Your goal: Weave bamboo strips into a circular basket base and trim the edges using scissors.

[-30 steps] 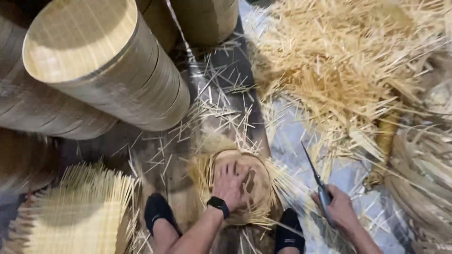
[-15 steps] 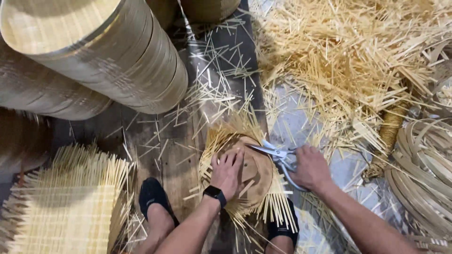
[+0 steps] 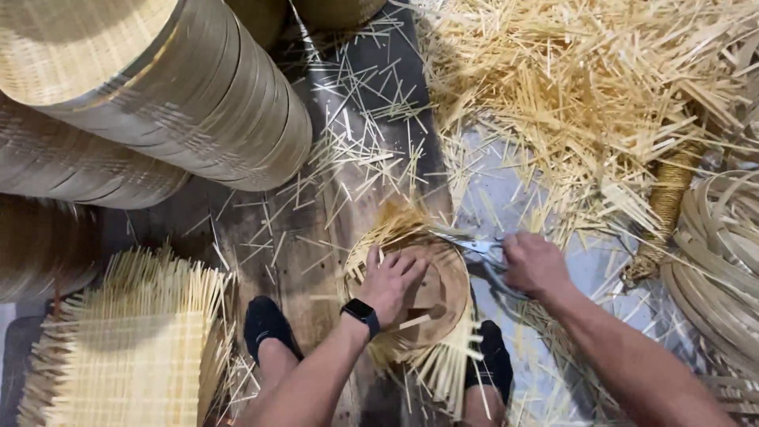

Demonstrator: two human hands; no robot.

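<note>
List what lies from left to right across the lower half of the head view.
Stack of square woven mats → left foot in a dark sock → left hand pressed on the round woven basket → scissors → right hand → coiled bamboo strips.

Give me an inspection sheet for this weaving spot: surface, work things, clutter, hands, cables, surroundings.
Surface: dark worn wooden floor, strewn with offcuts.
Work things: round woven bamboo basket with untrimmed strip ends; metal scissors at its rim.
Clutter: heap of pale cut bamboo strips.
Hands: left hand pressed flat on the basket; right hand grips the scissors.
Cables: nothing seen.
Surroundings: stacked round woven trays; square woven bamboo mats; coiled bamboo strips; dark shoes.
</note>
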